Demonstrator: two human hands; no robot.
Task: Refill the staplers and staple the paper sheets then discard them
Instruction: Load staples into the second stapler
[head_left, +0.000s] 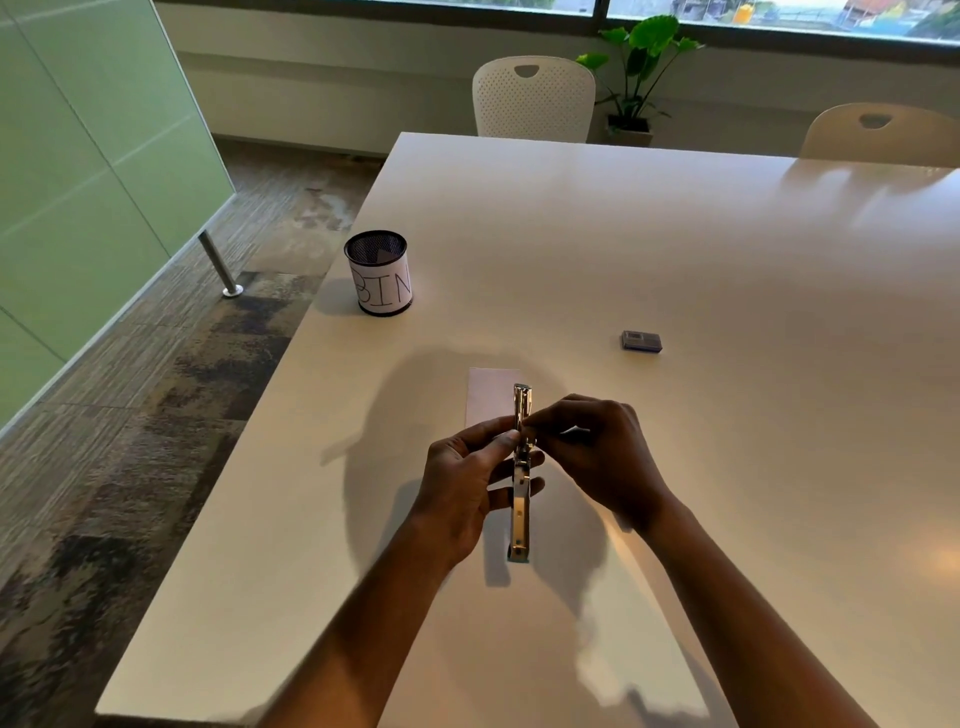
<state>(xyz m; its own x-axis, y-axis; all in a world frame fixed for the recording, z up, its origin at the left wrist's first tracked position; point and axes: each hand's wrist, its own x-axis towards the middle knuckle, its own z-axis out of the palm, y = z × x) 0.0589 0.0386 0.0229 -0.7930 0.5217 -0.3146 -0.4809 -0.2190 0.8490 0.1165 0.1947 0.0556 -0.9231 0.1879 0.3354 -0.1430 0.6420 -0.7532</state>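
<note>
— Head view: where's the stapler (521, 467)?
— Held over the desk (623, 234), near a paper sheet (491, 395). The left hand (467, 483) has its fingers curled round it, and the right hand (602, 457) pinches its top.
— What else is there?
— A mesh bin (382, 275) at the left edge and a staple box (641, 341) to the right.

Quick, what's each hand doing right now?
Left hand: grips the stapler around its middle.
Right hand: pinches the stapler's upper part; whether it also holds staples cannot be told.
</note>
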